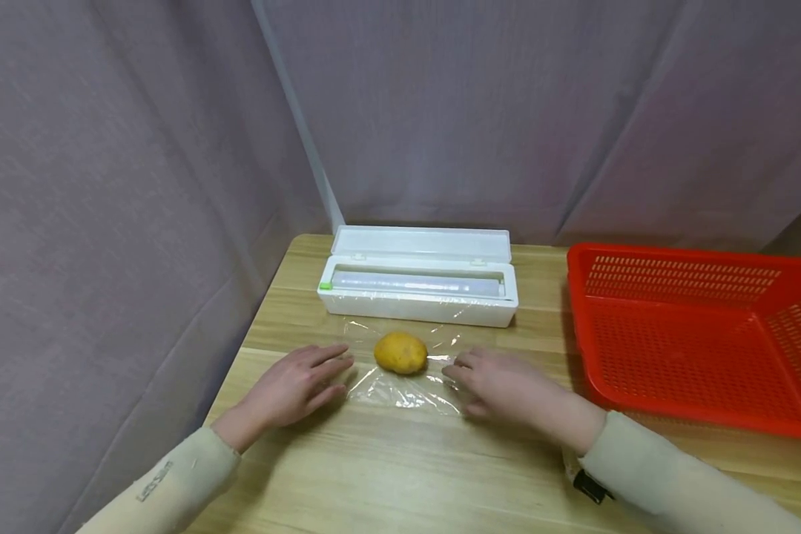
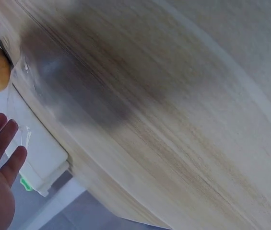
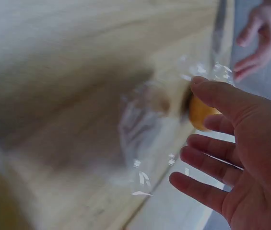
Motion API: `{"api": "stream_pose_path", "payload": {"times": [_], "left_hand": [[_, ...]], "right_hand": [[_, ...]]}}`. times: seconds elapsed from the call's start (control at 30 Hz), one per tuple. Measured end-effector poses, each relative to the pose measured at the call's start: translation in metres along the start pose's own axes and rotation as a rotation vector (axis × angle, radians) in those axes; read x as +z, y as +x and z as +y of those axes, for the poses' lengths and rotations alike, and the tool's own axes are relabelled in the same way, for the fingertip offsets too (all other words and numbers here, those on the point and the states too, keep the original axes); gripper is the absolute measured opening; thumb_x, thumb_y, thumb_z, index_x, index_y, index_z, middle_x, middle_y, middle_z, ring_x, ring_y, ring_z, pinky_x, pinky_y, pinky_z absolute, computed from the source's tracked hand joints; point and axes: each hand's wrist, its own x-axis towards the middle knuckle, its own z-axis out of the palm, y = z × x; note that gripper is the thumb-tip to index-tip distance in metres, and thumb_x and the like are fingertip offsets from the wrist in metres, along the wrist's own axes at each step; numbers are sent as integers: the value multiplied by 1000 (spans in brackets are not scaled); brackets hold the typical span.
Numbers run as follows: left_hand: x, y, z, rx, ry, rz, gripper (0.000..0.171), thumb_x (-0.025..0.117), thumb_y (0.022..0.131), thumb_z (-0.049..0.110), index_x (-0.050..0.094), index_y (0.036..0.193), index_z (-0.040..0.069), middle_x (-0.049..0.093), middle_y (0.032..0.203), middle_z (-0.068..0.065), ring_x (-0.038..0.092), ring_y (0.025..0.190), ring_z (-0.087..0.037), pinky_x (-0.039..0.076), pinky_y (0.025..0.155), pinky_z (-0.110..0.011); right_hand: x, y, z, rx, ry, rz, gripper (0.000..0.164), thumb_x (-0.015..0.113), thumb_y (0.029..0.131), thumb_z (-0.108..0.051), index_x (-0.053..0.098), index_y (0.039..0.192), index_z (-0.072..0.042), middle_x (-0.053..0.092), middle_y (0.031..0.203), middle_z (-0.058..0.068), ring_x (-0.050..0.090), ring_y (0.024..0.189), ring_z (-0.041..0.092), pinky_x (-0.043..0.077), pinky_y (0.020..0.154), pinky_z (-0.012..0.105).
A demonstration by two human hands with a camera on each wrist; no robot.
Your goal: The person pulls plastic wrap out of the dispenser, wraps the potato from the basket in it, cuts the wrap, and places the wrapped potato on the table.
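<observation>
A yellow-brown potato (image 1: 400,353) lies on a sheet of clear cling film (image 1: 407,394) spread on the table. In the head view my left hand (image 1: 298,386) hovers at the film's left edge, fingers relaxed and holding nothing. On the opposite side is my right hand (image 1: 503,382), fingers loosely extended beside the film's right edge; whether they touch it I cannot tell. The right wrist view shows the potato (image 3: 201,114) partly behind the thumb. Just behind the film stands a white cling film dispenser (image 1: 414,308), lid raised, with the roll (image 1: 417,283) inside.
A red perforated plastic basket (image 1: 681,419) stands on the wooden table (image 1: 387,475) to the right. Grey curtains (image 1: 454,111) hang behind the table and along its left side.
</observation>
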Motion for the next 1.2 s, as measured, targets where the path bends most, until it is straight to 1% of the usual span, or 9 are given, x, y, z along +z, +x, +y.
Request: {"api": "stream_pose_path", "payload": {"times": [0.23, 0.37, 0.47, 0.53, 0.7, 0.8, 0.97, 1.07, 1.2], "left_hand": [[-2, -3, -1, 49, 46, 68, 44, 82, 93, 25, 73, 133, 8, 66, 144, -17, 65, 131, -35, 51, 111, -56], [-3, -5, -3, 60, 57, 89, 45, 85, 90, 23, 74, 130, 6, 67, 143, -17, 64, 132, -36, 49, 112, -57], [-2, -7, -2, 63, 57, 69, 44, 86, 89, 25, 75, 128, 8, 68, 140, -15, 65, 129, -34, 51, 111, -55], [-1, -8, 0, 75, 51, 54, 41, 86, 88, 26, 76, 125, 9, 71, 134, -12, 67, 124, -32, 53, 109, -53], [5, -8, 3, 127, 55, 32, 21, 88, 86, 22, 78, 103, 15, 73, 107, 0, 70, 103, -23, 57, 99, -44], [8, -9, 4, 145, 82, 12, 16, 89, 85, 21, 76, 93, 19, 69, 96, 5, 68, 92, -18, 58, 91, -40], [10, -13, 5, 147, 109, -18, 14, 89, 84, 18, 76, 89, 19, 68, 89, 6, 66, 84, -16, 58, 85, -37], [10, -14, 6, 151, 118, -23, 14, 89, 84, 16, 76, 89, 18, 68, 88, 6, 66, 82, -16, 57, 83, -37], [11, -15, 6, 164, 137, -12, 16, 90, 83, 15, 75, 86, 17, 66, 86, 5, 64, 80, -16, 57, 81, -36]], "right_hand": [[13, -7, -2, -32, -61, -23, 35, 87, 87, -26, 72, 116, -11, 72, 113, 10, 71, 108, 33, 62, 91, 50], [14, -9, -2, -63, -100, -27, 32, 88, 86, -26, 73, 111, -13, 71, 106, 7, 71, 105, 31, 63, 87, 47], [14, -9, -2, -79, -121, -30, 32, 88, 87, -28, 73, 111, -13, 70, 104, 6, 70, 103, 29, 63, 85, 45], [15, -9, -1, -91, -139, -26, 31, 88, 86, -28, 73, 109, -13, 70, 101, 5, 69, 99, 26, 63, 82, 43], [20, -10, 1, -113, -177, -10, 30, 89, 86, -29, 72, 105, -13, 66, 99, 3, 66, 91, 22, 61, 71, 38], [23, -11, 2, -116, -196, 1, 29, 89, 86, -29, 71, 103, -14, 63, 99, 3, 66, 89, 21, 61, 68, 37], [25, -9, 1, -134, -239, 21, 17, 85, 90, -20, 72, 99, -13, 63, 93, 2, 65, 85, 20, 58, 66, 35], [25, -8, 1, -141, -262, -2, 11, 81, 92, -15, 73, 100, -14, 66, 94, 1, 67, 88, 20, 59, 68, 35], [27, -7, 1, -150, -296, -29, 8, 80, 93, -14, 74, 99, -15, 69, 98, 2, 68, 92, 21, 61, 73, 36]]}}
